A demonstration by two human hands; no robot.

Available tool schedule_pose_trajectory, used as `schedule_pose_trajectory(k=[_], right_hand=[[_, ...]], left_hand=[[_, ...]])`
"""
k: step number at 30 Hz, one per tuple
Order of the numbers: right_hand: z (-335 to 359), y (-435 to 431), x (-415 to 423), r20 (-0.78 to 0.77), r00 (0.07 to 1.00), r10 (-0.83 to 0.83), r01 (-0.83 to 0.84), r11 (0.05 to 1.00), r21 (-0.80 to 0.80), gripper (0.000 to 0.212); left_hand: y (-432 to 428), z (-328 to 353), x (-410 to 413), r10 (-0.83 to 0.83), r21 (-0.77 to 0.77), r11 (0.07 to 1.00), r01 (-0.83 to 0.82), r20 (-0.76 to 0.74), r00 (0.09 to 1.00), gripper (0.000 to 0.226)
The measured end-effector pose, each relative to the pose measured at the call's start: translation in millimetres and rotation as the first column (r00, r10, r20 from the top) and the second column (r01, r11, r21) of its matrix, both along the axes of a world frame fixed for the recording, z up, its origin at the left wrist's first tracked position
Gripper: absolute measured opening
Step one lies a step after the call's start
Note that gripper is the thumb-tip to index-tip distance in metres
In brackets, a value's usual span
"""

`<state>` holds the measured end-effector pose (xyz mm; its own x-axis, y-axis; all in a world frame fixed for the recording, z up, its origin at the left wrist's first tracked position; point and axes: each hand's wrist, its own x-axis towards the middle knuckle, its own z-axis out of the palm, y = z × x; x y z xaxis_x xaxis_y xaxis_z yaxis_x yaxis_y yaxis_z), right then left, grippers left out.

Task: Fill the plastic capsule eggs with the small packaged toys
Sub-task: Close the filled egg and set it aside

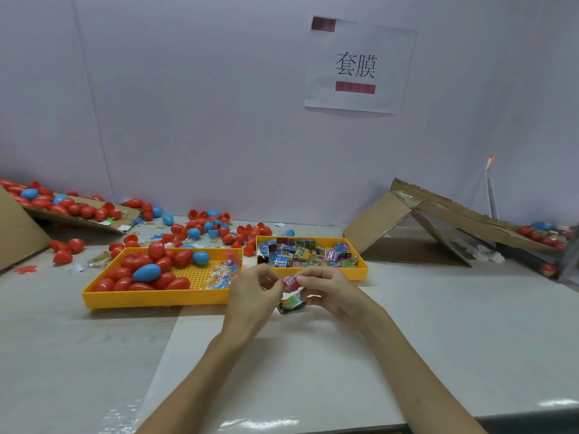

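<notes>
A pale lilac wall backs your bench, with a paper sign (357, 65) taped to it, and the pale table (438, 339) runs out in front of you. Your left hand (250, 286) and right hand (329, 286) meet over the table just before the two trays. Both pinch the same pink packaged toy (289, 281) between curled fingertips, one hand at each end. A green packet (293, 302) sits just under it, below your right fingers; you cannot tell from here whether it hangs from your grip or rests on the table. Just beyond your left hand is the left yellow tray (150, 299), with closed red and blue capsule eggs (147, 272) heaped at its left end and small clear bags at its right. Just beyond your right hand, the right yellow tray (360, 270) holds a pile of packaged toys (300, 253). More loose eggs (203, 227), some open, lie scattered behind the trays. Propped cardboard sheets (407, 220) stand at both far sides.
</notes>
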<state>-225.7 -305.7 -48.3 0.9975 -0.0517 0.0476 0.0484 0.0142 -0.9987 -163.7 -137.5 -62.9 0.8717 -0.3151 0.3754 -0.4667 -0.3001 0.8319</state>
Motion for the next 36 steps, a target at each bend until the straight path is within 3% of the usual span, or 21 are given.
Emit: schedule_pose_trajectory(k=[8,18,24,36], right_hand=[[-0.3,2.8,0.8,-0.028,1.0,-0.004,0.006,0.998,0.067,0.021],[3.2,2.4,-1.1,0.005,1.0,-0.019,0.018,0.997,0.077,0.012],[2.4,4.6,0.1,0.04,0.999,-0.032,0.026,0.991,0.132,0.007],[4.4,5.1,-0.3,0.017,0.999,-0.038,0.034,0.981,0.191,0.007]], left_hand=[[1.1,3.4,-4.5,0.073,-0.079,0.995,-0.065,0.096,0.993,0.018],[1.0,1.7,-5.6,-0.003,0.052,0.999,-0.011,0.277,0.961,0.012],[0.0,2.2,-3.9,0.049,-0.024,0.999,-0.045,0.211,0.976,0.014],[-0.2,1.1,-4.4,-0.049,0.01,0.999,0.048,0.172,0.984,0.019]])
